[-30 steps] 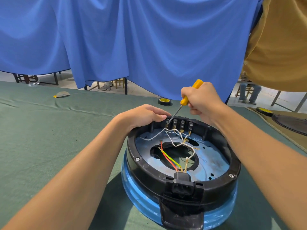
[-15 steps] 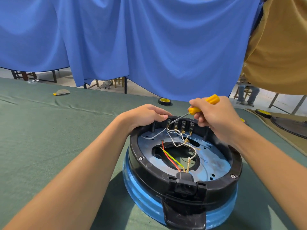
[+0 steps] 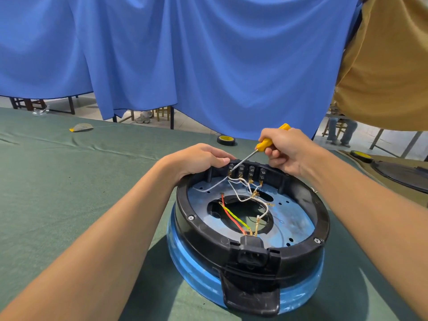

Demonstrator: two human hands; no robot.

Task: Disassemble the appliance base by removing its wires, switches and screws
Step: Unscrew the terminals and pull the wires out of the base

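Your left hand (image 3: 199, 158) curls over the far rim of the round black-and-blue appliance base (image 3: 208, 235), which sits on the green table (image 3: 58, 193) before you. Your right hand (image 3: 287, 151) grips a yellow screwdriver (image 3: 266, 143), its tip seemingly touching the leftmost of four switches (image 3: 251, 171).

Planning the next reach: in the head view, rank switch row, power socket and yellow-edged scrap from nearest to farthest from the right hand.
1. Switch row, base's far side, beside the right hand.
2. Power socket, base's near side.
3. Yellow-edged scrap, far left on the cloth.
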